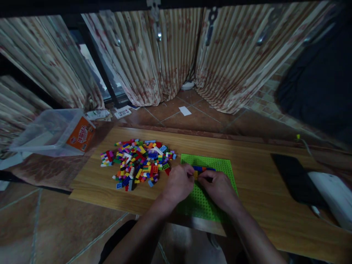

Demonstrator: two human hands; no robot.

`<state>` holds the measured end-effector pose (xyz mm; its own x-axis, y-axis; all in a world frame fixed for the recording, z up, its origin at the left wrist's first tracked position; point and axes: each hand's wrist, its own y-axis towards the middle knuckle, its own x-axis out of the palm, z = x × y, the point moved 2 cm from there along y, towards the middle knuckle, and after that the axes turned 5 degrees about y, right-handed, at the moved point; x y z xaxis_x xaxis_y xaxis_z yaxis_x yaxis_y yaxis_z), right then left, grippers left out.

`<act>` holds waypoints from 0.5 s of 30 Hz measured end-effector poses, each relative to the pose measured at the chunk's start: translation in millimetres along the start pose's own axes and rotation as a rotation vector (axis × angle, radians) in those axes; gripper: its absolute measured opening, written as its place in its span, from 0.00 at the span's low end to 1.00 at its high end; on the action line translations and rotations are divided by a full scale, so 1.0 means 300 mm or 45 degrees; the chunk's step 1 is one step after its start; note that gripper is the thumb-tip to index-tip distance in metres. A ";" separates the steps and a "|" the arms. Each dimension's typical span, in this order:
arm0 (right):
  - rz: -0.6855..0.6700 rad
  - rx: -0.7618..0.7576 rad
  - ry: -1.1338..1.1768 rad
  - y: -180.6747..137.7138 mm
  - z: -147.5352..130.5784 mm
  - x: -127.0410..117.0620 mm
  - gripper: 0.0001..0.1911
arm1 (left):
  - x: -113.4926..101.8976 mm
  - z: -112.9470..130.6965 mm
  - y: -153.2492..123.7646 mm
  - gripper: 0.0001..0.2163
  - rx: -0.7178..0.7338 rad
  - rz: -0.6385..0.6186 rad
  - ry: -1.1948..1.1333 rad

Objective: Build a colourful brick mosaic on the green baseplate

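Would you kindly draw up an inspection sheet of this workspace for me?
Surface: wooden tabletop.
Job's things: green baseplate bearing a mostly blue brick row; mixed brick pile to its left.
Clutter: dark flat device and white object, right end.
Hands: left hand and right hand meet around a yellow brick over the baseplate; grip unclear.
Cables: white cable by the device.
Surroundings: striped curtains, tiled floor, clear bin.

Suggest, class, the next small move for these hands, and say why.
Probably press the yellow brick down onto the green baseplate: the left hand and right hand flank it, near the blue and orange bricks, and whether it is seated cannot be told.
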<state>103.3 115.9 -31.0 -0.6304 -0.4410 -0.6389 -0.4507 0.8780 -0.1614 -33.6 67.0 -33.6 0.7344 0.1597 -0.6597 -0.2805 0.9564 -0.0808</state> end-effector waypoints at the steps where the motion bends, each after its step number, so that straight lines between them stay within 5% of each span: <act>1: 0.005 -0.005 0.004 0.000 0.002 -0.001 0.13 | 0.000 0.002 -0.002 0.10 0.001 0.010 0.005; 15: -0.115 0.045 0.026 0.023 0.050 -0.018 0.16 | 0.003 -0.019 -0.017 0.11 0.095 0.080 -0.108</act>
<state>113.1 127.3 -40.1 -0.6010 -0.5221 -0.6051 -0.4842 0.8402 -0.2441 -35.1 60.9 -38.0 0.7672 0.2371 -0.5959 -0.2834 0.9589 0.0167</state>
